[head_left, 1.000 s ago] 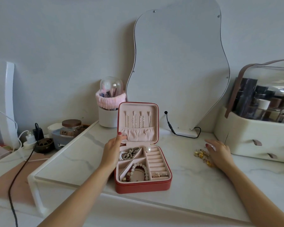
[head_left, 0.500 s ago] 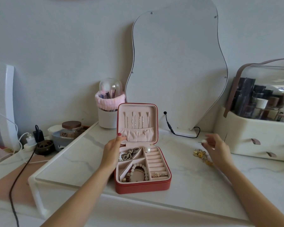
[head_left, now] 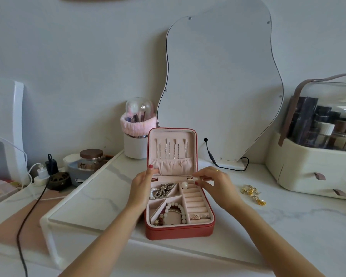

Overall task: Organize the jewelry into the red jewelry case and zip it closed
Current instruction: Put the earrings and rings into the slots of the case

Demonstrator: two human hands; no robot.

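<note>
Head view: your red jewelry case (head_left: 179, 230) sits open on the white marble tabletop (head_left: 288, 226), lid upright with thin silver pieces hung inside it. Your left hand (head_left: 141, 188) rests against the case's left edge, thumb curled onto the lid's lower corner, holding it steady. Your right hand (head_left: 214, 183) hovers over the back right corner of the tray, fingertips pinching a small pearl earring (head_left: 195, 178). A second pearl (head_left: 184, 185) lies in the tray just below it, at the top of the ring rolls. A beaded bracelet (head_left: 175, 213) fills the front compartment. Gold earrings (head_left: 253, 193) remain on the tabletop, well to the right of the case.
</note>
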